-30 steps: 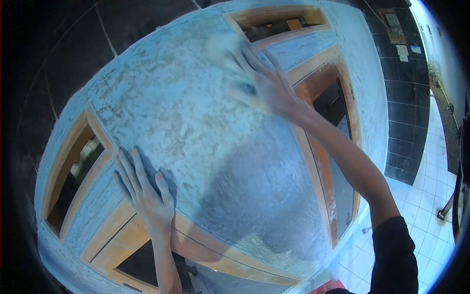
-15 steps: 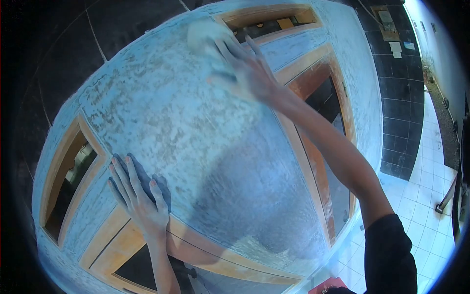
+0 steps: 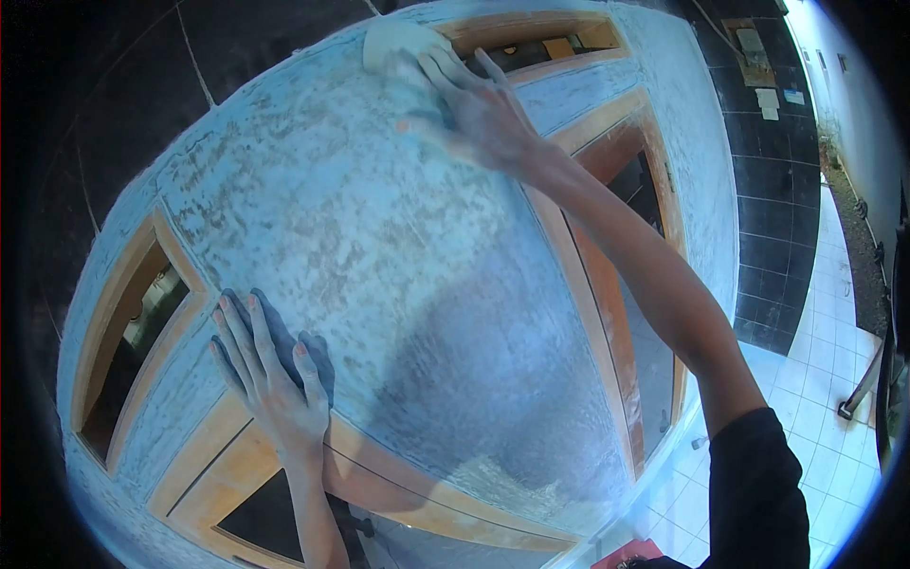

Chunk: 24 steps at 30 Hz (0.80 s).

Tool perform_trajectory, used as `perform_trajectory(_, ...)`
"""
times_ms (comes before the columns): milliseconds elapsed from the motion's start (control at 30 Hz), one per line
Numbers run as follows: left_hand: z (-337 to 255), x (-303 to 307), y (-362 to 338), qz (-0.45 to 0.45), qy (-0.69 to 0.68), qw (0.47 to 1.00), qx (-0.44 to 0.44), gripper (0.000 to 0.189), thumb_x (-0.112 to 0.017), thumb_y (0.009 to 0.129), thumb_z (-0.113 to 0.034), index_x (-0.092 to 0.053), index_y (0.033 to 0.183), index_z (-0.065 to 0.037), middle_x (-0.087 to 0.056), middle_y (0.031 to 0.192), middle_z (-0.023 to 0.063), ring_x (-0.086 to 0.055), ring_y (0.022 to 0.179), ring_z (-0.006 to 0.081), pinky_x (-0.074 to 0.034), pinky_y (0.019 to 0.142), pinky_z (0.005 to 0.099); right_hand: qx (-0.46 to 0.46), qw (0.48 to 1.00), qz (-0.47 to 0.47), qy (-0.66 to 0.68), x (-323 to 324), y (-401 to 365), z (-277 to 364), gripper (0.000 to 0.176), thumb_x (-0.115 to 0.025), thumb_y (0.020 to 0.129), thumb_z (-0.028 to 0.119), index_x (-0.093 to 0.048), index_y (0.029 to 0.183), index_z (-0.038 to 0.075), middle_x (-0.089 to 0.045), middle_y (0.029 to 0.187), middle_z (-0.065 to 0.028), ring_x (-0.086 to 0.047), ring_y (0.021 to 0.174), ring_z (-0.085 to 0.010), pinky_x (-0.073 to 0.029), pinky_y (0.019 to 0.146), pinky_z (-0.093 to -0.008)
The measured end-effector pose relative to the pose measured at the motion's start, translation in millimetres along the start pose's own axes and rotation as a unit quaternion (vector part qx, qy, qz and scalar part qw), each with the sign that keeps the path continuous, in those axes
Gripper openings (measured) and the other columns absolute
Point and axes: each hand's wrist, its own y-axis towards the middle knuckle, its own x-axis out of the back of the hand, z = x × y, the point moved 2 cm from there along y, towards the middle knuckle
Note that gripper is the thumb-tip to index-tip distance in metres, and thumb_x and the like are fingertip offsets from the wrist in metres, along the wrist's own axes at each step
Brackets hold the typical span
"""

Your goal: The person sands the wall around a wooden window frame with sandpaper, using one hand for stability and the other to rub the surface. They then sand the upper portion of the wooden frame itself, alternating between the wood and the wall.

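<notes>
Black sleeve (image 3: 758,484) nearest, lower right; bare arm reaches up and left from it. Left hand (image 3: 282,394) lies against the blue wall (image 3: 322,204), fingers straight and slightly apart, holding nothing; its wrist crosses the lower frame (image 3: 403,481), and its fingertips sit just beside the corner of the left window (image 3: 109,289).

Farther up, right hand (image 3: 486,119), partly blurred. Thumb spread away from the fingers, which reach over the near side of a pale pad (image 3: 393,43); whether they pinch it or only press it, cannot tell. Pad lies up and left of the palm, out past the fingertips, its long side seemingly crosswise; fingers cover part. Right hand is at it; left is well apart, lower down.

Upper window (image 3: 531,26) just right of the pad. Dark tiles (image 3: 123,133) beyond the wall's top edge; white floor (image 3: 801,412) far right.
</notes>
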Motion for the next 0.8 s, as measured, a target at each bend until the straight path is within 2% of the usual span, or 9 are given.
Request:
perform_trajectory(100, 3, 2, -5, 0.029, 0.009, 0.999, 0.012, 0.061, -0.036, 0.104, -0.04, -0.038, 0.154, -0.005, -0.03, 0.162, 0.019, -0.024, 0.152, 0.0367, -0.015, 0.122, 0.0528, 0.035, 0.998, -0.051, -0.034, 0, -29, 4, 0.087, -0.06, 0.09, 0.06, -0.04, 0.149, -0.001, -0.043, 0.15, -0.0257, -0.041, 0.141, -0.0373, -0.026, 0.119, -0.0556)
perform_trajectory(233, 4, 1, -3, 0.024, -0.001, 1.0, 0.004, 0.061, -0.037, 0.104, -0.039, -0.037, 0.154, -0.005, -0.03, 0.162, 0.0193, -0.024, 0.152, 0.0369, -0.015, 0.122, 0.0528, 0.028, 0.997, 0.062, 0.02, 28, -140, 26, 0.094, -0.061, 0.088, 0.064, -0.038, 0.149, -0.003, -0.039, 0.154, -0.0237, -0.037, 0.145, -0.0377, -0.026, 0.119, -0.0553)
perform_trajectory(333, 3, 1, -4, 0.022, 0.0, 1.0, 0.006, 0.059, -0.038, 0.104, -0.037, -0.038, 0.154, -0.005, -0.03, 0.162, 0.0186, -0.023, 0.152, 0.0359, -0.014, 0.123, 0.0521, 0.046, 0.996, 0.076, -0.031, 26, -132, 18, 0.094, -0.061, 0.086, 0.066, -0.038, 0.15, 0.0, -0.038, 0.155, -0.0236, -0.034, 0.146, -0.0379, -0.026, 0.119, -0.0558)
perform_trajectory(467, 2, 0, -2, 0.011, 0.001, 1.0, -0.004, 0.058, -0.039, 0.105, -0.037, -0.038, 0.154, -0.005, -0.03, 0.163, 0.0179, -0.022, 0.152, 0.035, -0.014, 0.123, 0.0515, 0.019, 0.999, -0.028, -0.016, -6, -18, 1, 0.09, -0.065, 0.085, 0.063, -0.041, 0.15, 0.005, -0.043, 0.151, -0.0234, -0.035, 0.145, -0.038, -0.025, 0.12, -0.0568)
perform_trajectory(533, 2, 1, 0, 0.012, -0.002, 1.0, -0.005, 0.058, -0.039, 0.105, -0.037, -0.038, 0.154, -0.005, -0.03, 0.163, 0.0181, -0.022, 0.152, 0.035, -0.014, 0.123, 0.0514, 0.028, 0.998, -0.054, -0.002, -9, -12, -6, 0.09, -0.064, 0.086, 0.063, -0.04, 0.15, 0.004, -0.043, 0.151, -0.024, -0.036, 0.145, -0.0383, -0.025, 0.12, -0.0567)
perform_trajectory(600, 2, 1, -4, 0.019, -0.004, 1.0, -0.001, 0.059, -0.039, 0.105, -0.037, -0.038, 0.154, -0.005, -0.03, 0.163, 0.0182, -0.022, 0.152, 0.035, -0.013, 0.123, 0.0514, 0.037, 0.997, -0.073, 0.016, -9, -30, -1, 0.091, -0.063, 0.086, 0.064, -0.04, 0.15, 0.003, -0.043, 0.151, -0.0246, -0.036, 0.144, -0.0386, -0.024, 0.12, -0.0566)
perform_trajectory(733, 4, 0, -3, 0.022, 0.004, 1.0, -0.004, 0.059, -0.039, 0.105, -0.038, -0.037, 0.154, -0.005, -0.03, 0.162, 0.0175, -0.023, 0.152, 0.0348, -0.013, 0.123, 0.0513, 0.01, 1.0, 0.017, 0.011, 19, -142, 27, 0.093, -0.061, 0.087, 0.064, -0.037, 0.152, 0.001, -0.04, 0.152, -0.0269, -0.037, 0.144, -0.0396, -0.023, 0.12, -0.0564)
perform_trajectory(800, 2, 0, -4, 0.026, 0.003, 1.0, 0.002, 0.059, -0.039, 0.105, -0.038, -0.037, 0.154, -0.006, -0.03, 0.163, 0.0171, -0.023, 0.152, 0.0348, -0.014, 0.123, 0.0512, 0.007, 0.998, 0.052, 0.018, 21, -140, 30, 0.093, -0.061, 0.087, 0.064, -0.037, 0.152, 0.001, -0.04, 0.153, -0.0276, -0.037, 0.144, -0.0398, -0.023, 0.12, -0.0562)
